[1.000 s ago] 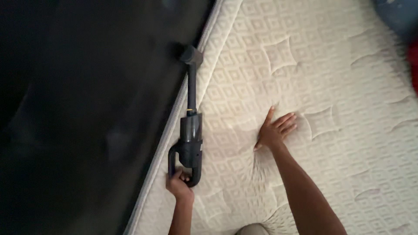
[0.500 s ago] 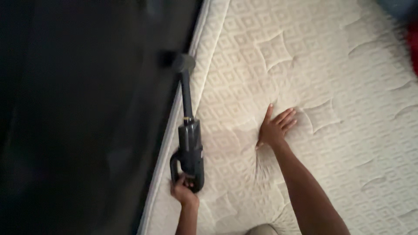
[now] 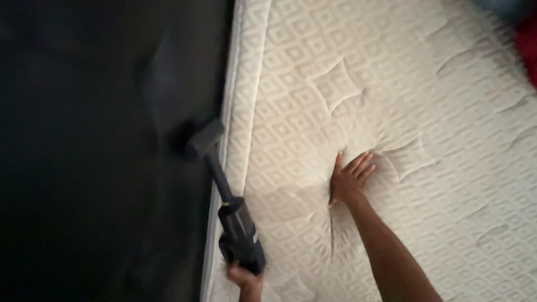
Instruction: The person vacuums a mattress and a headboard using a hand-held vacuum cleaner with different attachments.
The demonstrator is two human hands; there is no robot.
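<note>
Item: dark grey handheld vacuum with a slim wand and a flat angled nozzle (image 3: 229, 215); we hold it by its rear handle in our left hand (image 3: 246, 278), fingers wrapped around the handle at the bottom edge of the view, only the top of the hand showing; the grip is closed on the tool.

Axis: the vacuum's long axis runs up and to the left from the grip; motor body just above the hand, wand beyond it, nozzle head (image 3: 205, 138) at the far end; the nozzle lies out past the mattress edge, against the dark side region (image 3: 100, 168), whose surface is too dim for us to identify.

Item: cream quilted mattress with a raised diamond pattern (image 3: 425, 112); it lies to the right of the grip; its piped side border (image 3: 238, 112) runs roughly parallel to the wand, just right of it.

Item: our right hand (image 3: 348, 178); flat on the mattress top, fingers spread, holding nothing, pressing a dent with creases radiating from the palm; it sits up and to the right of the gripping hand, well apart from the vacuum; the left hand is the nearer to the tool, being on it.

Margin: a red and a blue patch at the top right corner (image 3: 526, 33); too blurred to identify.
</note>
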